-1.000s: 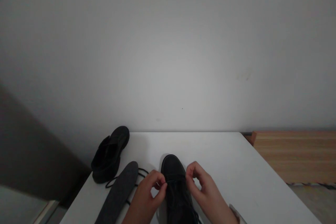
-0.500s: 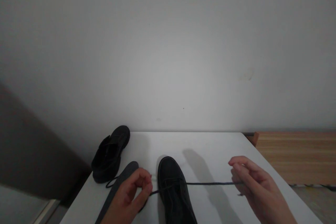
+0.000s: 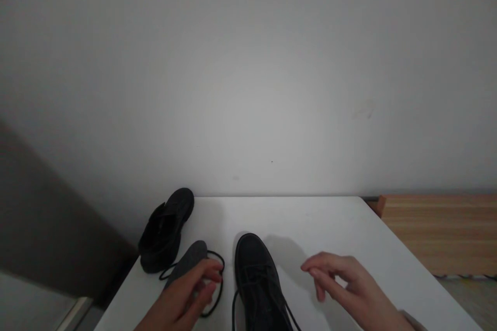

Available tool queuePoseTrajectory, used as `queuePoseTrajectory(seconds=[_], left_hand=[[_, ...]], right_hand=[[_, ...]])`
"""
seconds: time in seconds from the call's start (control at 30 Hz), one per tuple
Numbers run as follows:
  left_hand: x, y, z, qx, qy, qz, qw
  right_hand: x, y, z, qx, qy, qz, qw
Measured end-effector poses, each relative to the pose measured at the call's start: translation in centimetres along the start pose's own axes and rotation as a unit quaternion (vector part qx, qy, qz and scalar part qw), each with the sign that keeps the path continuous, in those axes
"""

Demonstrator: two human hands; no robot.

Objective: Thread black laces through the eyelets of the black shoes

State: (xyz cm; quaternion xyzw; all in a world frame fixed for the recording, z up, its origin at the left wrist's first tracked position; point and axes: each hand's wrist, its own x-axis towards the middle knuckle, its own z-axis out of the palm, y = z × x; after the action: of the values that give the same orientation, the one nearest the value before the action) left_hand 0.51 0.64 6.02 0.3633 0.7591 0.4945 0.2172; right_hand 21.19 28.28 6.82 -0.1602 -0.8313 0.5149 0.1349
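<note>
A black lace-up shoe (image 3: pixel 254 256), toe pointing away from me, lies in front of me on a white tabletop (image 3: pixel 279 212). Its lace drops loosely down both sides, with one end (image 3: pixel 290 315) leaving toward the lower right. To its left, my left hand (image 3: pixel 186 295) hovers over a grey insole (image 3: pixel 194 254), thumb and fingers apart. A loop of black lace (image 3: pixel 221 292) curves around those fingertips; I cannot tell whether they touch it. On the other side of the shoe, my right hand (image 3: pixel 345 284) is raised with fingers parted and nothing visible in them.
A second black shoe (image 3: pixel 165 232) rests at the table's back left corner, with a bit of lace trailing from it. Behind the table rises a plain pale wall (image 3: pixel 248 88). A wood-grained surface (image 3: pixel 438 232) stands beyond the right edge.
The lace stretched taut across the shoe between both hands has been let go and now hangs slack. My right hand has moved left toward the shoe; my left shifted slightly.
</note>
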Motion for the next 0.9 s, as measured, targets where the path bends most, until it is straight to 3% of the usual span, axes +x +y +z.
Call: queuePoseTrajectory(seconds=[0.07, 0.13, 0.3, 0.63, 0.77, 0.9], left_hand=[[1.3, -0.8, 1.5, 0.076, 0.047, 0.021, 0.996], [2.2, -1.5, 3.3, 0.087, 0.072, 0.037, 0.993], [3.0, -2.7, 6.8, 0.046, 0.067, 0.079, 0.994], [4.2, -2.5, 7.7, 0.100, 0.076, 0.075, 0.989], [4.7, -1.2, 8.2, 0.099, 0.090, 0.076, 0.988], [4.8, 1.4, 7.8, 0.058, 0.107, 0.099, 0.988]], right_hand=[[1.7, 0.2, 1.6, -0.031, 0.024, -0.002, 0.999], [2.9, 0.8, 3.5, -0.044, 0.026, -0.019, 0.999], [3.8, 2.1, 6.9, -0.033, 0.009, -0.046, 0.998], [4.9, 1.5, 8.1, -0.050, 0.046, -0.083, 0.994], [5.1, 0.1, 8.1, -0.018, 0.056, -0.084, 0.995], [5.1, -2.0, 7.5, 0.080, 0.066, -0.108, 0.989]])
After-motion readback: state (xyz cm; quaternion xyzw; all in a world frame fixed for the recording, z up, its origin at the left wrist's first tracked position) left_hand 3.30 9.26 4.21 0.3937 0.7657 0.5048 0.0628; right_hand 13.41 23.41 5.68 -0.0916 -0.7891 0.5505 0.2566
